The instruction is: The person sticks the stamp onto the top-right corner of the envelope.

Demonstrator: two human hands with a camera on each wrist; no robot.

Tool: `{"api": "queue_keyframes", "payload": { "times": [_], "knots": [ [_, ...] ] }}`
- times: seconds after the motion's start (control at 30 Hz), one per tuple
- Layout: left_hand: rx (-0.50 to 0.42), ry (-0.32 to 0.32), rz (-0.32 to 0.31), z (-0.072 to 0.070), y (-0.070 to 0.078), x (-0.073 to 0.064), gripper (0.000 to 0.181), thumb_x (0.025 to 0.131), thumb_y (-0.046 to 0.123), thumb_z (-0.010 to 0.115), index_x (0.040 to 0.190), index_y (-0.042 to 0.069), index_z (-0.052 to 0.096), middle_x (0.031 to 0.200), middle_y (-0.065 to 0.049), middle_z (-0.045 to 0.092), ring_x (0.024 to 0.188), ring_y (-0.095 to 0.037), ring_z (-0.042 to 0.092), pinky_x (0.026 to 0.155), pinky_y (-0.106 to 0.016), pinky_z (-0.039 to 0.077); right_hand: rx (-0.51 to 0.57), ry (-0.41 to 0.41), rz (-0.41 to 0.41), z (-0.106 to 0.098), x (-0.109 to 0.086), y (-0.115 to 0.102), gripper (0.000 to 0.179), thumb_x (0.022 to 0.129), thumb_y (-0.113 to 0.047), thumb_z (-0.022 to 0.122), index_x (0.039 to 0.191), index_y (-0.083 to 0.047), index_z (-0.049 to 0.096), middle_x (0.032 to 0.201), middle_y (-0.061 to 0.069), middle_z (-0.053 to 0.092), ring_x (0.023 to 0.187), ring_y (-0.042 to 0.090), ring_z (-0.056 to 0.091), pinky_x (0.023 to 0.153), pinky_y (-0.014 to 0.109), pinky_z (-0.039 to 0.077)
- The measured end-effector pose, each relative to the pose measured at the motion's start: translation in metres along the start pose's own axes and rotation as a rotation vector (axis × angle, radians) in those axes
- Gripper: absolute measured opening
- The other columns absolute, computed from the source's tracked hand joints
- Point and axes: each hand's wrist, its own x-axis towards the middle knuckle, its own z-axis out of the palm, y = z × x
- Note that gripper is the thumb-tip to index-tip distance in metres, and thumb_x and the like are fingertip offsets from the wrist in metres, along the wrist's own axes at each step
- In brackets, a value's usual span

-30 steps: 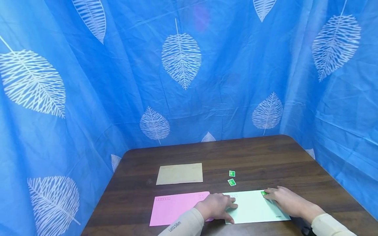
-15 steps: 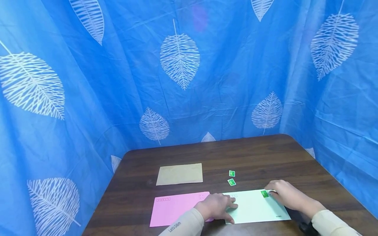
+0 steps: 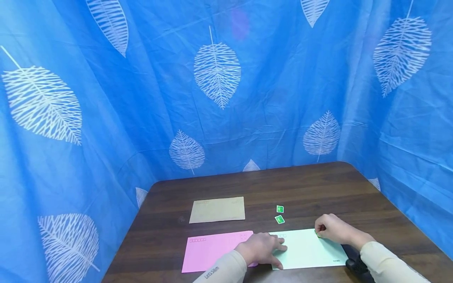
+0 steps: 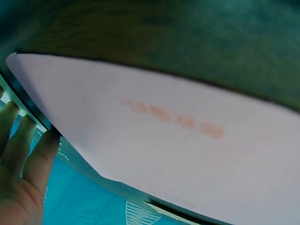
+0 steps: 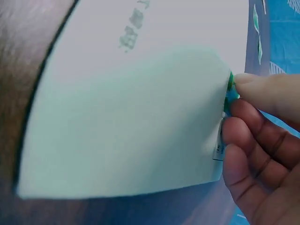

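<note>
Writing on the left sleeve (image 3: 223,271) reads "Let's Slim"; the red boxes printed at a corner of the pink envelope (image 3: 212,249) and the small dark print at the near right corner of the pale green envelope (image 3: 308,251) are too small to read. Both envelopes are flat paper rectangles lying side by side at the near edge of the dark wooden table (image 3: 318,188). The left hand (image 3: 263,248) lies flat with straight fingers across the seam where the two meet. The right hand (image 3: 332,228) has its fingers curled at the far right corner of the green envelope, thumb and fingertips pinching a small green stamp (image 5: 229,89) against the paper's edge. Two more green stamps (image 3: 280,214) lie on the wood just behind, a tan envelope (image 3: 217,209) farther left. Blue cloth with white leaves (image 3: 217,70) hangs all around.
</note>
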Motion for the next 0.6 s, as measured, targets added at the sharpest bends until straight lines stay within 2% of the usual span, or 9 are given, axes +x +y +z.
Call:
{"api": "queue_keyframes", "payload": {
  "times": [0.3,0.6],
  "knots": [
    [0.001,-0.001,-0.006,-0.0011,0.0001,0.0,0.06,0.078,0.061,0.074,0.133,0.041,0.063,0.141,0.021,0.059,0.121,-0.004,0.062,0.088,-0.019,0.054,-0.03,0.011,0.006,0.0023,0.0028,0.001,0.022,0.084,0.004,0.07,0.072,-0.013,0.064,0.068,-0.01,0.053,0.06,0.0,0.04,0.053,0.02,0.035],
    [0.002,0.008,0.006,-0.0011,-0.0001,-0.0007,0.06,0.077,0.061,0.075,0.132,0.039,0.064,0.14,0.019,0.06,0.123,-0.005,0.062,0.093,-0.018,0.052,0.03,0.005,0.096,0.0025,0.005,0.0044,0.016,0.083,0.004,0.071,0.079,-0.01,0.065,0.074,-0.004,0.055,0.066,0.006,0.045,0.056,0.021,0.039]
  ]
}}
